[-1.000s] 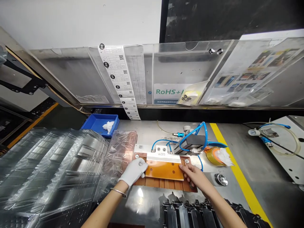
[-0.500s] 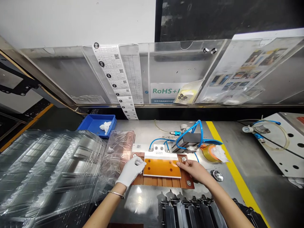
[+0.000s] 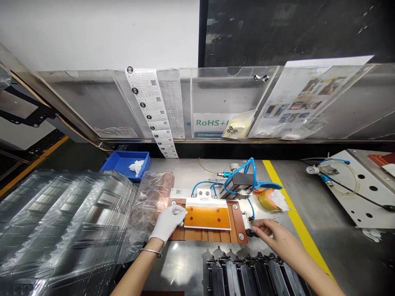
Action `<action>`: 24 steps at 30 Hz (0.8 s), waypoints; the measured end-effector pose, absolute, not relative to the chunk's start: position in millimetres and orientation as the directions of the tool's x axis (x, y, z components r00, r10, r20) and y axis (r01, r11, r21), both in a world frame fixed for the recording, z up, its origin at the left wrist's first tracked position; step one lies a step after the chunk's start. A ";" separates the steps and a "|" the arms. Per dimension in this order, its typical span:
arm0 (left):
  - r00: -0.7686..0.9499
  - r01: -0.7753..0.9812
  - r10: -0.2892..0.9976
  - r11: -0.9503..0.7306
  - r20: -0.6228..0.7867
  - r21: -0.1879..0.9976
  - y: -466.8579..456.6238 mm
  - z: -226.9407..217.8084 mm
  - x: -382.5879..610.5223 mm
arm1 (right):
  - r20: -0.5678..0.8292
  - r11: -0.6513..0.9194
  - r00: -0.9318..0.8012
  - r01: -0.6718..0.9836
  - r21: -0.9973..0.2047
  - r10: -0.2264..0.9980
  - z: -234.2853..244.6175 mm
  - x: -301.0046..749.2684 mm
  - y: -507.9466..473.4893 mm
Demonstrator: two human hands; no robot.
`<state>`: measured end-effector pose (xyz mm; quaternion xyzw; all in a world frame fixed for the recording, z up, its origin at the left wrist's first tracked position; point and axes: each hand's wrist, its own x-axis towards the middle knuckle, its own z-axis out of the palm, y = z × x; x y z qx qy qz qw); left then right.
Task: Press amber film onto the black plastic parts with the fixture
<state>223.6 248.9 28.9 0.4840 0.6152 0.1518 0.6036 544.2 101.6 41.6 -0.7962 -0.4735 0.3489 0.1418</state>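
My left hand [image 3: 168,222], in a white glove, is closed in a pinch at the left edge of an orange sheet [image 3: 205,217]. The sheet lies on a white plate [image 3: 197,202] marked with a JJ code, above a brown grooved fixture block [image 3: 239,222]. My bare right hand [image 3: 271,232] has its fingertips together on a small black knob [image 3: 250,232] at the block's right side. The fingers partly cover this knob.
Blue air tubes [image 3: 253,176] and a black cylinder unit [image 3: 237,184] stand behind the fixture. A tape roll [image 3: 268,199] sits to its right. Black parts [image 3: 243,275] line the front; clear plastic trays [image 3: 68,218] are stacked at left, near a blue bin [image 3: 119,162].
My right hand has left the right edge of the orange sheet and moved right to the black knob. My left hand stays at the left edge. The view has shifted slightly.
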 end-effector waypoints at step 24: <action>-0.014 0.464 0.869 0.443 -0.494 0.767 236.0 45.1 177.7 | -0.343 -0.560 0.451 0.553 -0.618 0.824 44.2 521.3 39.5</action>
